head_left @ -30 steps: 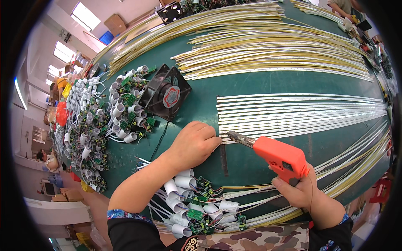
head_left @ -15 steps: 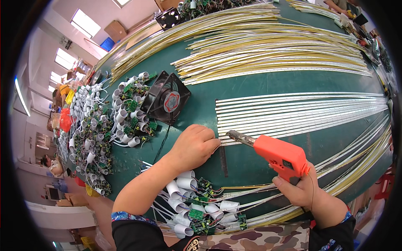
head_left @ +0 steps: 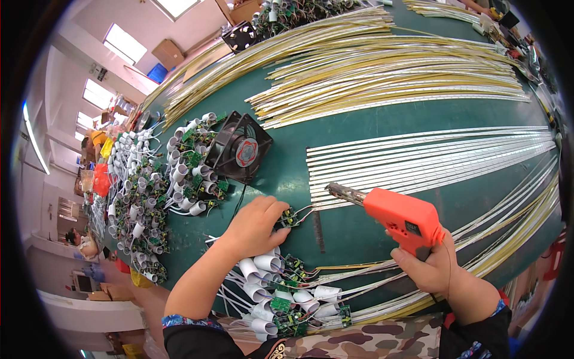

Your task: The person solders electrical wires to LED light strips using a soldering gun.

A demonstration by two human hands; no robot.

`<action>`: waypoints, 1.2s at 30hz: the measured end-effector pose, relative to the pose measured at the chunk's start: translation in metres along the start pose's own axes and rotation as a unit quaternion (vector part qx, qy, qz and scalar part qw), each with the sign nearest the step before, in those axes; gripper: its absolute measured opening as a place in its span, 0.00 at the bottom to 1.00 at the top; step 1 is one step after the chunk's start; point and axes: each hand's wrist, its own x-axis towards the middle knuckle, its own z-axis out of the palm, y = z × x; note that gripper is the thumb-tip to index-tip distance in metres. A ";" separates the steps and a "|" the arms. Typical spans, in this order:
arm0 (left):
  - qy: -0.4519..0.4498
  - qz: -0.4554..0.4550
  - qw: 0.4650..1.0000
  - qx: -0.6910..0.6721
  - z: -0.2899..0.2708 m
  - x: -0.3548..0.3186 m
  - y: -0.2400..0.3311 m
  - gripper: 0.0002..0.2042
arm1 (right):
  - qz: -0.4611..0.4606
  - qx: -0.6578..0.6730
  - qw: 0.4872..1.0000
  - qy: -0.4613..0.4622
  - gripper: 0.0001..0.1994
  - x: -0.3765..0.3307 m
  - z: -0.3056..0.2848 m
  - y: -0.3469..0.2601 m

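Note:
My left hand (head_left: 254, 226) has its thumb and fingers closed round a small green circuit board (head_left: 289, 218), whose far parts the hand covers. Short wires run from this board to the left end of the nearest strip in a row of white LED strips (head_left: 418, 164). In my right hand (head_left: 431, 267) is a red-orange soldering gun (head_left: 399, 213), gripped by its handle. Its metal barrel points left over the lower strips, and the tip is close to their left ends without my being able to tell if it touches.
A black fan (head_left: 240, 148) stands left of the strips. Beside it lie piled white lamp sockets with green boards (head_left: 140, 206); more sockets (head_left: 263, 293) lie close to me. Yellow and white strip bundles (head_left: 388, 75) cover the far side of the green table (head_left: 371, 236).
My left hand has drawn back leftward from the strip ends, and a circuit board now shows in its fingers. The soldering gun stays nearly in place; the view has shifted slightly.

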 end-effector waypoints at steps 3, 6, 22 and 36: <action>-0.008 0.005 1.000 0.013 0.000 0.003 -0.002 0.19 | 0.002 0.018 1.000 0.006 0.21 0.000 0.001 -0.005; -0.035 -0.012 0.999 -0.019 -0.012 0.009 -0.002 0.19 | 0.022 0.030 0.999 0.009 0.20 0.000 0.000 -0.010; 0.078 0.049 0.994 0.066 -0.031 0.014 0.015 0.18 | 0.000 0.192 0.972 0.136 0.23 -0.008 -0.015 -0.012; 0.136 0.048 0.983 0.117 -0.106 -0.034 0.053 0.19 | -0.111 0.149 0.961 0.203 0.27 -0.020 -0.032 -0.014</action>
